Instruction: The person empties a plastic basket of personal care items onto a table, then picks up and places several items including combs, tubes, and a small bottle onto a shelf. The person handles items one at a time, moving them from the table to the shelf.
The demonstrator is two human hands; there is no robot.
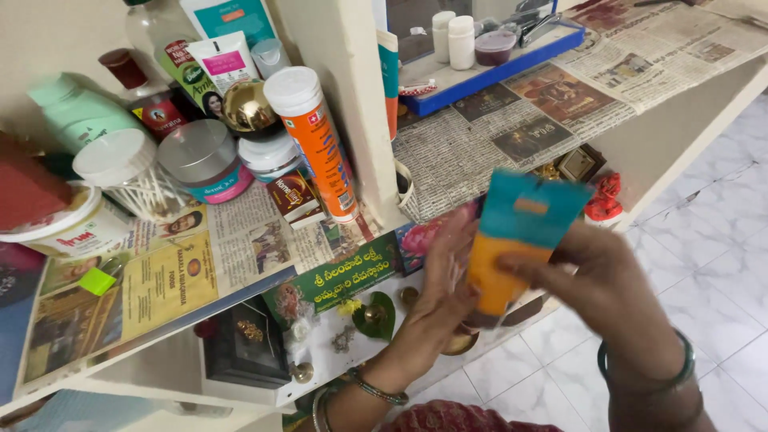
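Observation:
My right hand grips a squeeze tube with a teal upper part and an orange lower part, held upright in front of the shelves. My left hand lies flat against the tube's left side, fingers stretched out, touching it. Both wrists wear bangles. The tube is blurred, and its lower end is hidden behind my fingers.
A newspaper-lined shelf on the left holds an orange tablet tube, a cotton-swab jar, cream jars and other tubes. Right of a white divider stands a blue tray with small bottles. A lower shelf holds small brass items. White tiled floor lies at right.

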